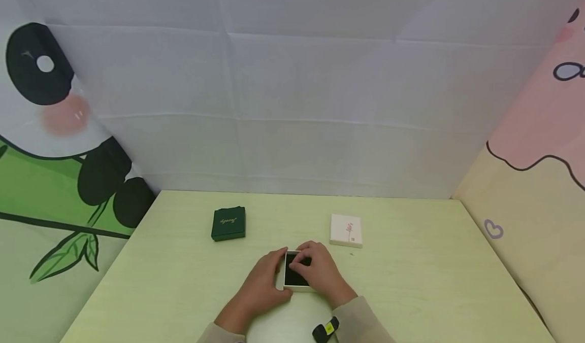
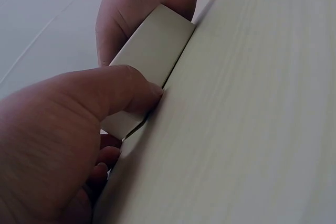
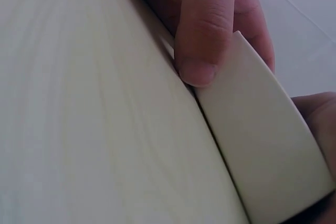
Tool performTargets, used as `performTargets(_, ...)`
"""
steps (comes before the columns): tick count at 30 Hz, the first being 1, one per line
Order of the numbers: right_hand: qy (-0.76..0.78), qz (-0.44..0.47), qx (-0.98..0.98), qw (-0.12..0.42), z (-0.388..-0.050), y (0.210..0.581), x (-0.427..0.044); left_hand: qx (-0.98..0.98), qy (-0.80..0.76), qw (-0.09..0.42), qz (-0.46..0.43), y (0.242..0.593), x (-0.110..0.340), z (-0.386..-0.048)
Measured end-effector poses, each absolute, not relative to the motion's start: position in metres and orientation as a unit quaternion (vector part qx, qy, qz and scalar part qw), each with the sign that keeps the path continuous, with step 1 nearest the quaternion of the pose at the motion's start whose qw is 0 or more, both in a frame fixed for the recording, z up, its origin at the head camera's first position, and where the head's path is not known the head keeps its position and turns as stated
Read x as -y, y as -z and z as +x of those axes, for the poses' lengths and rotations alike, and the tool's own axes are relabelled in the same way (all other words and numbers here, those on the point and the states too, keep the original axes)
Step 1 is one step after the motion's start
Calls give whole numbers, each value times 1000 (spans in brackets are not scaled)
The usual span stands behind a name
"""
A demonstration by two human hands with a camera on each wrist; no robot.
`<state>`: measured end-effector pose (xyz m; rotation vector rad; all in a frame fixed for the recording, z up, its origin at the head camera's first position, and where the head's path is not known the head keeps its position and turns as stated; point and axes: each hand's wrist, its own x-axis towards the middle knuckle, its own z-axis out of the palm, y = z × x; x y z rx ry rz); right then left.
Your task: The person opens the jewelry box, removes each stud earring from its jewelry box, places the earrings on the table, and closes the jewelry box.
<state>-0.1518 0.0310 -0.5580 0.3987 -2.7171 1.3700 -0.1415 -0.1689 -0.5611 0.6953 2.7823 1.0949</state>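
A shallow white box (image 1: 299,289) with a black lining (image 1: 296,278) lies on the table in the head view. My left hand (image 1: 261,286) grips its left side, the thumb at the near corner and fingers at the far one. The left wrist view shows that thumb (image 2: 126,90) pressed on the box's pale side wall (image 2: 157,45). Over the lining, my right hand (image 1: 323,272) curls in, thumb and forefinger tips together. Whether they pinch anything is hidden. In the right wrist view the box wall (image 3: 257,119) is near, with the right hand (image 3: 323,124) partly cut off.
A dark green box (image 1: 228,224) with gold lettering sits at the back left. To the back right lies a white lid-like square (image 1: 346,230) printed with a pink flower. A pale wooden table (image 1: 411,282) extends to a white cloth wall (image 1: 311,104).
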Motion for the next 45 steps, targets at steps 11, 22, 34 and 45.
performTargets(11, -482, 130, 866, 23, -149, 557, -35, -904, -359, 29, 230, 561, 169, -141)
performTargets(22, -502, 121, 855, 36, -148, 556, -40, -904, -363, 30, 222, 561, 170, -141)
performTargets(34, -505, 114, 855, 38, -148, 553, -49, -902, -369, 27, 223, 562, 169, -142)
performTargets(45, -498, 100, 860, 56, -147, 540, -67, -900, -374, 26, 220, 563, 166, -143)
